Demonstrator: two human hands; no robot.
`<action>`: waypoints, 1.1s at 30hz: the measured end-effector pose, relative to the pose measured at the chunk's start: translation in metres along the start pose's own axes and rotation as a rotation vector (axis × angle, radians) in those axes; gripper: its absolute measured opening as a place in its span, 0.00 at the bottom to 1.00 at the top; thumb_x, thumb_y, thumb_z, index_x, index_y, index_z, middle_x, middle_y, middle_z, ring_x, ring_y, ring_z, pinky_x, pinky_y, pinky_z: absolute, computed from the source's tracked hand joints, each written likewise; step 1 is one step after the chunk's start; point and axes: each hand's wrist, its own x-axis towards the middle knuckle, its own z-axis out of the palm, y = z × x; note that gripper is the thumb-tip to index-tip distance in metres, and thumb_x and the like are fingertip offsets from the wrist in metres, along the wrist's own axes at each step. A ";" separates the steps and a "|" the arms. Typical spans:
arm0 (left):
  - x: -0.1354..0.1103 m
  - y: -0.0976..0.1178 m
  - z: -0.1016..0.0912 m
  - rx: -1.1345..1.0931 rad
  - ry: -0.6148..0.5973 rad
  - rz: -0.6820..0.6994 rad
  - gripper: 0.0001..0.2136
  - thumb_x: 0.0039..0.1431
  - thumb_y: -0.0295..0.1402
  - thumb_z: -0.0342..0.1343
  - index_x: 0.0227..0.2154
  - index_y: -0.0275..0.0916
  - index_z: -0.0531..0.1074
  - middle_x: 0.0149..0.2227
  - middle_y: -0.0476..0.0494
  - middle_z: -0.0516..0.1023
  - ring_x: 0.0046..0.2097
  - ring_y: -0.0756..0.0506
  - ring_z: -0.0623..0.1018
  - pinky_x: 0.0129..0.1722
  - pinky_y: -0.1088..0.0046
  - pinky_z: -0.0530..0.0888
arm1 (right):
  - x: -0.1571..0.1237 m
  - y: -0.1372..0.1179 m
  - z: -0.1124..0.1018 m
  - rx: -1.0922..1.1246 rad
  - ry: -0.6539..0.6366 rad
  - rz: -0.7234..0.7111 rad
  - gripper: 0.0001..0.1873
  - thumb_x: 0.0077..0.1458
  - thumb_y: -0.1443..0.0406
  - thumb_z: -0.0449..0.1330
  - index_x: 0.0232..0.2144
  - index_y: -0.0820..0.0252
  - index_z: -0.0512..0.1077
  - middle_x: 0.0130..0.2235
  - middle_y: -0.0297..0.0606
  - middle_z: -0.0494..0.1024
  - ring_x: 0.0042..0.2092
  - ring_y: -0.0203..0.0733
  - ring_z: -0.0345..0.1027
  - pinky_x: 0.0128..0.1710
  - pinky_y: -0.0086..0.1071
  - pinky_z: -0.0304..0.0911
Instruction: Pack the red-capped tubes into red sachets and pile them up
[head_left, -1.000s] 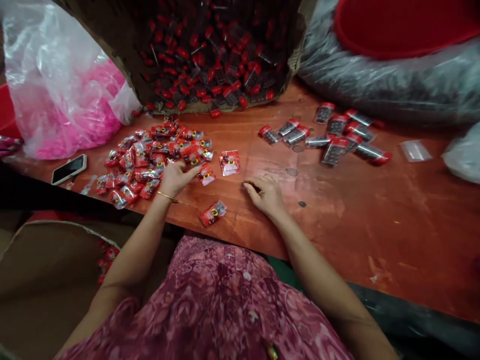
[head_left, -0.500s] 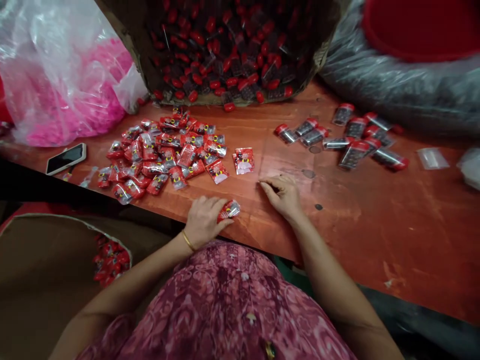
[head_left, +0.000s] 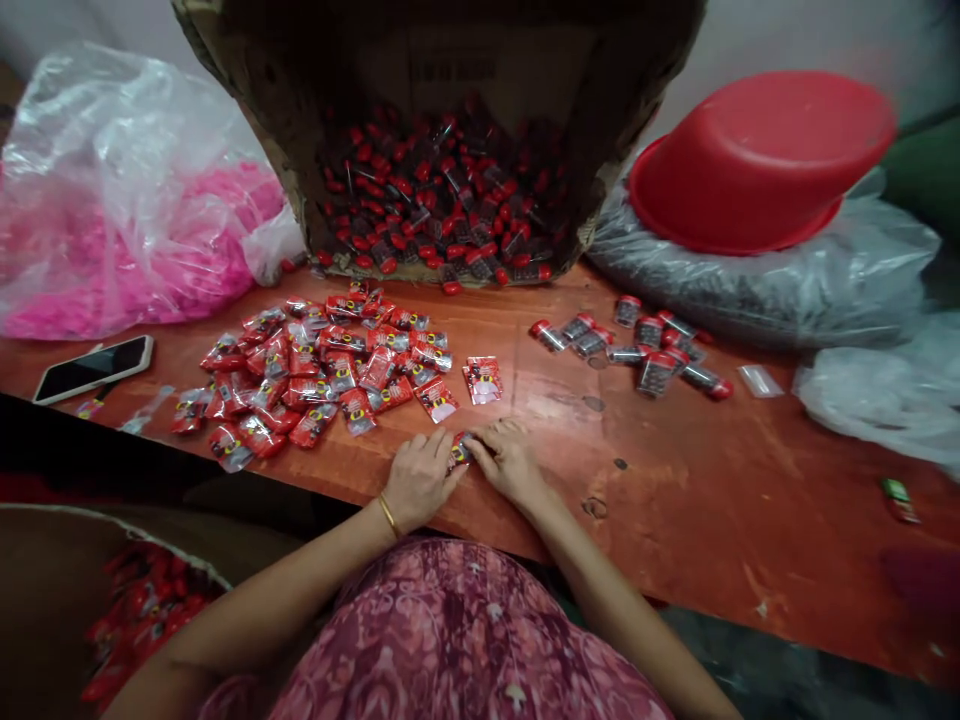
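Near the table's front edge, a small red-and-clear wrapped packet (head_left: 460, 452) lies between my two hands. My left hand (head_left: 420, 478) is closed around its left side, the thumb along the near edge. At the packet's right end are the bent fingers and thumb of my right hand (head_left: 514, 465); both hands hide much of it. Just beyond, flat red printed cards (head_left: 484, 382) lie on the wood. A heap of similar red packets (head_left: 304, 375) spreads to the left. Several clear little jars with red lids (head_left: 656, 372) lie loose to the right.
A tipped carton (head_left: 592, 225) full of red-lidded jars stands at the back. Pink-filled plastic bag (head_left: 150, 240) and phone (head_left: 94, 368) are left; red tub (head_left: 765, 160) sits on a dark-filled bag (head_left: 697, 290) right. Below left, a box (head_left: 45, 600) holds red packets.
My right hand has moved left, from bare table to the packet's right end. My left hand still holds the packet. The view has tilted up, showing more of the carton and tub.
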 end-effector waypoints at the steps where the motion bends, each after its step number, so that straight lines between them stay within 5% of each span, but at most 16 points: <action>1: 0.000 -0.001 0.001 -0.001 -0.005 0.008 0.19 0.60 0.40 0.45 0.47 0.33 0.68 0.47 0.34 0.75 0.40 0.41 0.74 0.36 0.64 0.68 | 0.001 -0.002 0.002 0.002 0.010 0.016 0.14 0.59 0.59 0.51 0.33 0.57 0.75 0.26 0.39 0.75 0.32 0.41 0.66 0.36 0.36 0.56; 10: -0.001 -0.001 0.005 0.006 -0.008 -0.025 0.19 0.59 0.37 0.47 0.49 0.30 0.67 0.50 0.33 0.74 0.41 0.42 0.74 0.35 0.66 0.68 | 0.006 -0.006 0.006 0.032 0.002 0.071 0.13 0.58 0.61 0.53 0.29 0.56 0.75 0.25 0.36 0.75 0.30 0.39 0.66 0.39 0.37 0.55; 15: 0.001 -0.025 0.000 0.061 0.048 -0.071 0.18 0.59 0.37 0.47 0.47 0.32 0.70 0.47 0.35 0.76 0.37 0.41 0.74 0.33 0.65 0.67 | 0.020 -0.017 0.016 0.077 -0.001 0.053 0.09 0.57 0.62 0.54 0.34 0.56 0.75 0.30 0.38 0.78 0.35 0.40 0.68 0.42 0.38 0.56; 22: 0.007 -0.064 -0.017 0.177 0.120 -0.205 0.20 0.59 0.38 0.45 0.48 0.31 0.70 0.48 0.33 0.75 0.38 0.37 0.73 0.35 0.61 0.65 | 0.032 -0.012 0.020 0.335 0.250 0.229 0.12 0.57 0.64 0.51 0.36 0.56 0.75 0.33 0.40 0.78 0.36 0.41 0.70 0.38 0.36 0.64; 29: 0.015 -0.070 -0.018 0.182 0.226 -0.226 0.18 0.59 0.39 0.45 0.47 0.38 0.72 0.55 0.32 0.69 0.37 0.37 0.73 0.38 0.57 0.65 | 0.022 0.001 0.009 0.346 0.243 0.215 0.12 0.56 0.64 0.52 0.33 0.55 0.76 0.31 0.39 0.78 0.34 0.41 0.71 0.36 0.36 0.65; 33: 0.042 -0.057 -0.027 0.072 0.274 -0.216 0.19 0.59 0.40 0.45 0.49 0.38 0.70 0.57 0.32 0.65 0.42 0.36 0.73 0.42 0.54 0.64 | 0.018 0.009 0.000 0.331 0.231 0.204 0.12 0.57 0.64 0.52 0.34 0.56 0.76 0.31 0.40 0.78 0.35 0.41 0.71 0.37 0.36 0.66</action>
